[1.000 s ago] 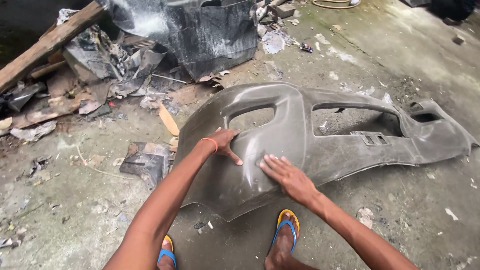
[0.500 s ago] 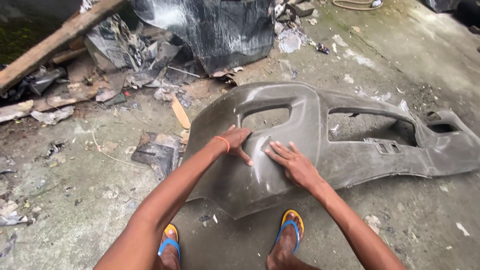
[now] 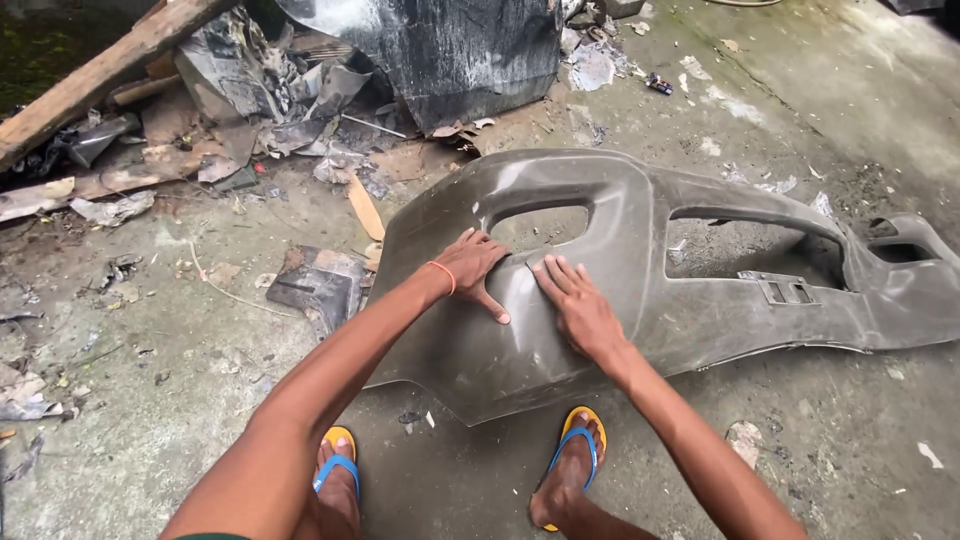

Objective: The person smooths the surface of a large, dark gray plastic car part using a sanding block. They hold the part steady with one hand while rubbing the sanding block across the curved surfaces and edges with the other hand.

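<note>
A large grey car bumper (image 3: 640, 290) lies on the concrete floor, stretching from the centre to the right edge, with big cut-out openings along its top. My left hand (image 3: 472, 268) rests flat on its left part just below the nearest opening, fingers spread, an orange band on the wrist. My right hand (image 3: 577, 305) presses flat on the bumper right beside it, fingers pointing up and left. Neither hand holds anything. A glossy patch shows on the surface between the two hands.
My feet in blue and yellow flip-flops (image 3: 340, 462) stand at the bumper's near edge. A dark crumpled panel (image 3: 450, 50), a wooden beam (image 3: 100, 75) and scrap debris (image 3: 230, 110) pile up at the back left. A flat dark scrap (image 3: 318, 285) lies left of the bumper.
Both hands have slid up the bumper's face toward the opening and closer together. The view has shifted slightly.
</note>
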